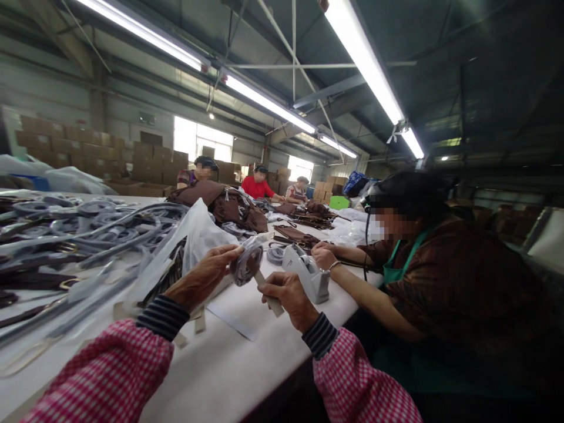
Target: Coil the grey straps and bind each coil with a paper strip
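Between my hands is a coiled strap (247, 264), rolled up and covered in clear plastic wrap. My left hand (211, 273) pinches its left edge between thumb and fingers. Closed on a pale strip (275, 305), my right hand (288, 296) holds it just below and right of the coil. The strip's upper end meets the coil; whether it is stuck there I cannot tell. A white tape dispenser (304, 273) stands on the table beyond my right hand, with another wrapped coil (275, 255) beside it.
Many plastic-wrapped straps (97, 223) cover the left of the white table (211, 376). Brown bags (229, 205) are heaped ahead. At my right sits a co-worker (423, 276), hands on the table. More people work at the far side, before stacked cartons (79, 147).
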A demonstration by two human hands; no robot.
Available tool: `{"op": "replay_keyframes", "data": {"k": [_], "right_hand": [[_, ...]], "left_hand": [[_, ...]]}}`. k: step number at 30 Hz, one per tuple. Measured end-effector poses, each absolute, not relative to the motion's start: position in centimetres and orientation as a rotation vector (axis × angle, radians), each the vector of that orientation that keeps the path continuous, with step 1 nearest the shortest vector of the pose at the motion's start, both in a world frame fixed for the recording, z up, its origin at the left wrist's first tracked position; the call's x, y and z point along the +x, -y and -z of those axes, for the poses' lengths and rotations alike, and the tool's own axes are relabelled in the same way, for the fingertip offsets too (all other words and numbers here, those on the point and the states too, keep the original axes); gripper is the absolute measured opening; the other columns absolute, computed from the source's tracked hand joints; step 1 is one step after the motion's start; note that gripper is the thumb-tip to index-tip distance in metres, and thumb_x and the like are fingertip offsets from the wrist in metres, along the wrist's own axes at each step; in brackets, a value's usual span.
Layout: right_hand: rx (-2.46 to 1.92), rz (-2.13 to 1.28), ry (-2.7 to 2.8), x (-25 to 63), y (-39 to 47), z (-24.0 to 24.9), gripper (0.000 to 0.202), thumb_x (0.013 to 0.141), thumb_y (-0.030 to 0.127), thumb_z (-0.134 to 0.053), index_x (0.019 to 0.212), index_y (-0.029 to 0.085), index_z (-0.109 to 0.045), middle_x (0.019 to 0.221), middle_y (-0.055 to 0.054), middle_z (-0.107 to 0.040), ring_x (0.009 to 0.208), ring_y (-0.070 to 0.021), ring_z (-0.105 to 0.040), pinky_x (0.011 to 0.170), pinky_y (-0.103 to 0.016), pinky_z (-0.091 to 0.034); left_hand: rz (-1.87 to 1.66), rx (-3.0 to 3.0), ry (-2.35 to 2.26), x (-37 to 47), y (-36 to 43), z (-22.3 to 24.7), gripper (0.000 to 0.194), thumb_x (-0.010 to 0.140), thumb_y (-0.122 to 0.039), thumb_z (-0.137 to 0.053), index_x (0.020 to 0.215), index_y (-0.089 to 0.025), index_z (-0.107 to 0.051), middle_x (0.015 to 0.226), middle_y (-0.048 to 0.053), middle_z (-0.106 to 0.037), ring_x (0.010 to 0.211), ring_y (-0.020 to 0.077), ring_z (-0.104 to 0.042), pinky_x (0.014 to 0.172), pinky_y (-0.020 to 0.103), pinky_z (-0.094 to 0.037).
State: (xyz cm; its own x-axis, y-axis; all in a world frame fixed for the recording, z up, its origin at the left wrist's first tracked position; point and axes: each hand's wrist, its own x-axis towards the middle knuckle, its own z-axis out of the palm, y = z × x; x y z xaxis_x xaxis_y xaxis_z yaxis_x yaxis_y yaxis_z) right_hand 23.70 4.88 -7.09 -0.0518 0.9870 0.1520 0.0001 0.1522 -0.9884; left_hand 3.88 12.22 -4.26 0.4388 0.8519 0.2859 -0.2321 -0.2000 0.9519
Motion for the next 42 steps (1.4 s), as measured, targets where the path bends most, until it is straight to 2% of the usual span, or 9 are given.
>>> {"op": "replay_keyframes", "data": {"k": [7, 13, 16, 18, 21, 25, 29, 34, 42], "right_hand": [[-1.041, -1.036, 1.323, 23.7, -5.7, 5.9, 0.025, 0.066, 0.037, -0.08, 0.064, 0.015, -0.067, 0.058, 0.001, -0.064, 0.048, -0.0082, -0.049, 0.047, -0.021, -0.039], [-0.984, -0.92, 1.304, 24.9, -5.4, 7.1, 0.038, 0.084, 0.05, -0.068, 0.096, 0.014, -0.07, 0.07, -0.003, -0.066, 0.051, -0.0127, -0.055, 0.044, -0.023, -0.041], [-1.02, -0.562, 1.401, 26.2, -4.7, 8.9, 0.034, 0.091, 0.034, -0.06, 0.121, 0.019, -0.064, 0.088, -0.006, -0.07, 0.066, -0.0162, -0.061, 0.051, -0.024, -0.047], [-1.039, -0.197, 1.612, 26.7, -4.1, 9.8, 0.04, 0.088, 0.02, -0.06, 0.128, 0.021, -0.061, 0.105, -0.009, -0.07, 0.08, -0.019, -0.064, 0.067, -0.03, -0.054], [-0.995, 0.181, 1.871, 26.9, -3.0, 10.3, 0.028, 0.093, 0.011, -0.054, 0.115, 0.022, -0.067, 0.108, -0.01, -0.07, 0.094, -0.0219, -0.066, 0.084, -0.034, -0.053], [-1.004, 0.318, 1.913, 27.2, -2.1, 10.9, 0.019, 0.099, 0.012, -0.054, 0.092, 0.021, -0.069, 0.103, -0.009, -0.069, 0.1, -0.0217, -0.065, 0.088, -0.032, -0.052], [-1.097, 0.224, 1.999, 28.3, -2.2, 13.2, 0.016, 0.097, 0.012, -0.059, 0.087, 0.02, -0.069, 0.11, -0.009, -0.071, 0.104, -0.0224, -0.065, 0.091, -0.032, -0.052], [-1.278, -0.051, 2.058, 29.3, -2.1, 14.5, 0.014, 0.095, 0.011, -0.065, 0.086, 0.02, -0.071, 0.103, -0.006, -0.072, 0.094, -0.0184, -0.068, 0.086, -0.026, -0.05], [-1.329, -0.583, 1.934, 29.9, -4.5, 11.5, 0.011, 0.08, 0.01, -0.075, 0.072, 0.018, -0.074, 0.079, -0.001, -0.07, 0.079, -0.0162, -0.064, 0.076, -0.026, -0.047]], "left_hand": [[-0.969, 1.452, -0.493, 5.5, -11.2, 4.9, 0.037, 0.079, -0.049, -0.082, 0.083, -0.014, -0.074, 0.075, 0.003, -0.067, 0.07, 0.0164, -0.058, 0.067, 0.028, -0.044], [-0.969, 1.416, -0.471, 6.3, -10.6, 4.8, 0.039, 0.082, -0.05, -0.079, 0.087, -0.012, -0.076, 0.077, 0.006, -0.07, 0.07, 0.0181, -0.059, 0.068, 0.029, -0.043], [-0.996, 1.392, -0.506, 6.3, -10.6, 4.7, 0.041, 0.08, -0.052, -0.08, 0.085, -0.011, -0.076, 0.077, 0.006, -0.07, 0.068, 0.0178, -0.057, 0.066, 0.029, -0.042], [-0.99, 1.425, -0.519, 6.4, -10.6, 4.8, 0.042, 0.079, -0.053, -0.079, 0.083, -0.011, -0.075, 0.075, 0.006, -0.069, 0.067, 0.0175, -0.056, 0.066, 0.029, -0.041], [-0.979, 1.503, -0.542, 6.7, -10.4, 5.2, 0.042, 0.079, -0.054, -0.078, 0.075, -0.013, -0.071, 0.068, 0.003, -0.064, 0.061, 0.0151, -0.051, 0.062, 0.028, -0.037], [-0.977, 1.908, -0.574, 8.0, -9.8, 6.8, 0.033, 0.086, -0.047, -0.071, 0.069, -0.018, -0.068, 0.074, 0.002, -0.063, 0.069, 0.0176, -0.054, 0.064, 0.029, -0.039], [-0.943, 2.41, -0.678, 9.8, -8.8, 10.6, 0.027, 0.094, -0.038, -0.058, 0.078, -0.021, -0.072, 0.091, 0.006, -0.067, 0.084, 0.0226, -0.061, 0.078, 0.033, -0.044], [-0.974, 2.396, -0.791, 10.6, -8.2, 14.4, 0.018, 0.089, -0.036, -0.063, 0.081, -0.021, -0.071, 0.091, 0.008, -0.069, 0.094, 0.0273, -0.061, 0.088, 0.038, -0.044], [-1.128, 1.908, -0.745, 10.3, -7.6, 13.5, 0.028, 0.077, -0.035, -0.076, 0.095, -0.023, -0.058, 0.08, 0.001, -0.069, 0.077, 0.0215, -0.062, 0.071, 0.032, -0.046]]}}
